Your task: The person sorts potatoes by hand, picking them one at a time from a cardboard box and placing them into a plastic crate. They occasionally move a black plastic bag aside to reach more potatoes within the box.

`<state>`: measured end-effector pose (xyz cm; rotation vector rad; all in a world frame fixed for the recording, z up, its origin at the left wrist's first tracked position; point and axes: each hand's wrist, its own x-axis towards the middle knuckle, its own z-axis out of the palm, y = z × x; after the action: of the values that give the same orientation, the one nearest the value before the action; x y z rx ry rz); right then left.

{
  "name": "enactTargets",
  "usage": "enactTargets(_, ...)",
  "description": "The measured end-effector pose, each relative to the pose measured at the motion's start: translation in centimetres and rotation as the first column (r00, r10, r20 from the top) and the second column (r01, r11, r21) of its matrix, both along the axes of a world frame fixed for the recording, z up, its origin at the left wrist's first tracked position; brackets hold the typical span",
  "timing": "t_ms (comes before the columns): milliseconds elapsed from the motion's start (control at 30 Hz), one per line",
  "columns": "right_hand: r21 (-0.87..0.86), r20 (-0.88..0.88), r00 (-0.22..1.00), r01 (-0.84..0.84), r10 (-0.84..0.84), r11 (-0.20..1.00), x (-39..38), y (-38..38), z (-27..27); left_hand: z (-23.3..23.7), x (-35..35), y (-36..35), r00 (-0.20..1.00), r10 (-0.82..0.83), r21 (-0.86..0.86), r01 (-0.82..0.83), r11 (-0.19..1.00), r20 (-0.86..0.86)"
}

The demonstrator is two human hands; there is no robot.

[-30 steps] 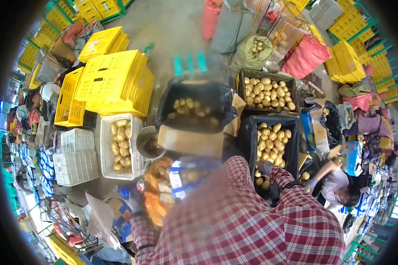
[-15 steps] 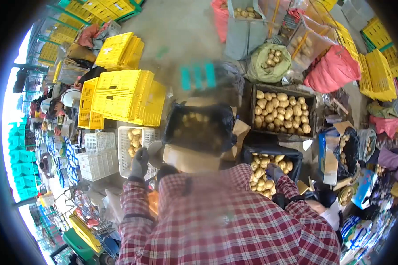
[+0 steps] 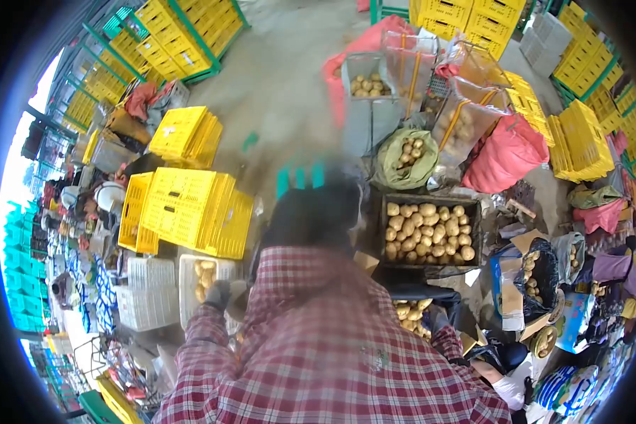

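My left hand (image 3: 219, 294), in a grey glove, is at the right side of a white basket (image 3: 188, 290), close to the potatoes (image 3: 203, 280) inside it. Its fingers are too small and blurred to make out. My right hand (image 3: 439, 319) reaches over the right side of a dark-lined container (image 3: 449, 293) holding potatoes (image 3: 411, 311); its fingers are not clear, and the plaid garment covers part of the container. Beyond that stands a dark crate (image 3: 479, 230) full of potatoes (image 3: 431, 232).
Yellow crates (image 3: 191, 208) are stacked at the left, beside white baskets (image 3: 147, 290). A green sack (image 3: 396, 169), a pink sack (image 3: 505, 155) and a lined cardboard box (image 3: 511, 283) lie to the right. An arm of another person (image 3: 489, 371) shows at lower right.
The view has tilted, so crates and sacks appear lower and more racks show at the top. The plaid garment and a dark blur now hide the middle box. Both hands remain by the same containers.
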<state>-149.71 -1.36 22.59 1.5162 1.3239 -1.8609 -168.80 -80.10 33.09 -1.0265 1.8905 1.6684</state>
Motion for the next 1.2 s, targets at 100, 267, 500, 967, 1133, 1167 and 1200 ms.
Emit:
enactTargets(100, 0.057, 0.041, 0.991, -0.128, 0.125, 0.990, 0.7, 2.1, -0.8, 0.0, -9.6, 9.1, 0.646, -0.648, -0.427, 0.493, 0.758, -0.404)
enactTargets(267, -0.114, -0.285, 0.957, 0.029, -0.061, 0.993, -6.2, 6.6, -0.4, 3.8, -23.3, 21.0, 0.793, -0.546, -0.033, 0.559, 0.828, -0.272)
enactTargets(500, 0.210, -0.357, 0.932, 0.147, -0.064, 0.967, -34.8, 5.6, 5.9, -8.1, -40.7, 24.5, 0.920, -0.392, 0.255, 0.381, 0.889, -0.007)
enactTargets(967, 0.990, 0.071, 0.202, -0.138, 0.977, -0.043, -77.2, -4.2, 15.6, -3.4, -44.1, 18.8, 0.936, -0.211, 0.173, 0.166, 0.971, 0.281)
enactTargets(1133, 1.000, -0.001, 0.134, -0.024, 0.991, 0.004, -77.5, -4.0, 15.5, -2.3, -41.1, 16.1, 0.974, -0.124, 0.142, 0.098, 0.985, 0.189)
enactTargets(1167, 0.999, 0.009, 0.104, -0.031, 0.994, -0.006, -77.3, -3.4, 14.6, -2.0, -40.7, 16.0, 0.985, -0.081, 0.119, 0.063, 0.991, 0.153)
enactTargets(1200, 0.999, 0.021, 0.069, -0.036, 0.997, -0.019, -77.3, -2.6, 13.6, -1.4, -39.8, 15.9, 0.993, -0.019, 0.102, 0.007, 0.995, 0.119)
